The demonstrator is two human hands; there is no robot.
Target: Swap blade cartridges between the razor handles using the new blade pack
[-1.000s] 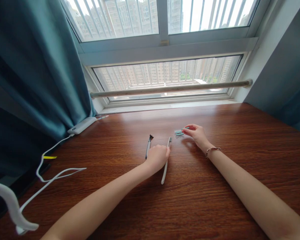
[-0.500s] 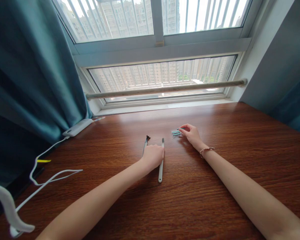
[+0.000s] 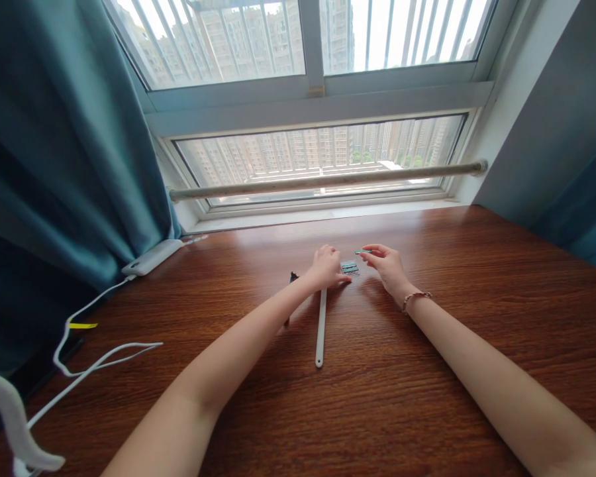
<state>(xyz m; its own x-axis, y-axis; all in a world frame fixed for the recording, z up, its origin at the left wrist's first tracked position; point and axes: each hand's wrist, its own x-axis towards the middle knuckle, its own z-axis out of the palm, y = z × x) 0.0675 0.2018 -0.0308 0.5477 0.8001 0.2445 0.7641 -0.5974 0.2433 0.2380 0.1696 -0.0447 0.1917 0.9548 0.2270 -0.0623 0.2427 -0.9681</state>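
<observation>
My right hand pinches a thin green strip just above the table. Beneath it lies a small clear case with green and dark strips inside. My left hand is at the left side of this case, thumb and fingers apart; whether it touches the case I cannot tell. A white toothbrush lies lengthwise on the table, its head hidden under my left hand. To its left, mostly covered by my left forearm, is a slim tool with a black head, too hidden to name.
Everything lies on a brown wooden tabletop. On the left are a white power strip, a white cable, a yellow tag and a curved white object. A barred window and a rail stand behind, with a blue curtain at left.
My left hand has left the toothbrush's handle and moved forward and right to the clear case, its fingers now apart. My right hand has lifted the green strip slightly off the case.
</observation>
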